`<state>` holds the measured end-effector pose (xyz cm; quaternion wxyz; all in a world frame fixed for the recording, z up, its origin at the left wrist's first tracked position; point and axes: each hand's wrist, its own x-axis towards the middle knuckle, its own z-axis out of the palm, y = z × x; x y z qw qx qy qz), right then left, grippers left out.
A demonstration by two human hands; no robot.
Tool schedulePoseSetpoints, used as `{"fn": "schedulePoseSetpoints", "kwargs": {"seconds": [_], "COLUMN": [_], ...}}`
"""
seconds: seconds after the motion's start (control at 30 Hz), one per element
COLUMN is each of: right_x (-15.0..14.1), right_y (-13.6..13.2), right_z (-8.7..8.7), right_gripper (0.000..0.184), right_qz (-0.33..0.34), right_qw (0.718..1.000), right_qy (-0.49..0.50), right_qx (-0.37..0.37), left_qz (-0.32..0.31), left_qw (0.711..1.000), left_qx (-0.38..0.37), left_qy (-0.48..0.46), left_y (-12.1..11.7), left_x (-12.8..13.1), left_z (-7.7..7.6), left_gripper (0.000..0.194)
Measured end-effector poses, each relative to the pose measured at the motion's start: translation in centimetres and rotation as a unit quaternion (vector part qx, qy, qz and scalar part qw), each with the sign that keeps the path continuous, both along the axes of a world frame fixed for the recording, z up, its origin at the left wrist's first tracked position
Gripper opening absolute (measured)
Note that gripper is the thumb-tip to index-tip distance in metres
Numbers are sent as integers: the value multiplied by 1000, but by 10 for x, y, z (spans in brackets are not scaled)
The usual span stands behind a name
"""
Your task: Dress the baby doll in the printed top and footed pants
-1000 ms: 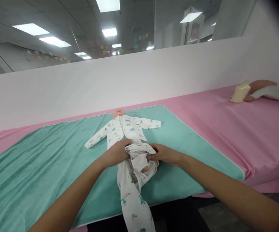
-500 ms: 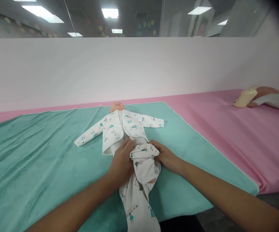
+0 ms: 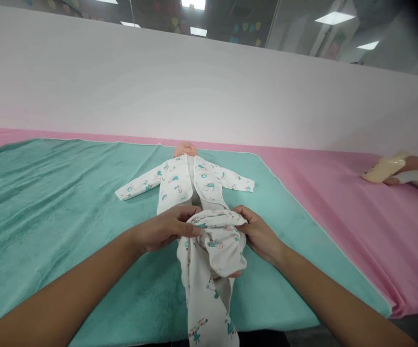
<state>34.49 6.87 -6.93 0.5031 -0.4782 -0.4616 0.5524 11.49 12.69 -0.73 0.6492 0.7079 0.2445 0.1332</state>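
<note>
by the wall [image 3: 209,86], teal cloth [image 3: 86,207] bears a doll [image 3: 185,150].

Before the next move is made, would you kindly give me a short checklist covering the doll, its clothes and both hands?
1. Left hand gripping the patterned trousers: ok, thumb over the gathered cloth.
2. Right hand gripping the opposite side: ok, fingers at the cloth's edge.
3. Doll lying on the teal blanket: ok.
4. Patterned jacket closed in front: not ok, its panels lie apart.
5. Both doll legs properly inside the trousers: cannot tell, cloth hides most of them.
6. Bottle away from the hands: ok, it is off to the right on the pink cover.
</note>
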Motion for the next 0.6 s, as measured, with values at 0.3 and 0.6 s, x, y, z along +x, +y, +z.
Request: {"fn": "schedulePoseSetpoints", "kwargs": {"seconds": [0.3, 0.6], "right_x": [2, 1], "right_y": [-7, -7], "right_z": [7, 3], "right_gripper": [19, 28], "right_qz": [19, 1], "right_qw": [999, 999], "right_qy": [-12, 35], "right_qx": [34, -18], "left_qz": [194, 72], "left_qw": [902, 990], "left_qx": [381, -53], "left_qy": [58, -107], "left_y": [-8, -16], "left_x": [7, 3], "left_z": [-12, -7], "left_gripper": [21, 28]}}
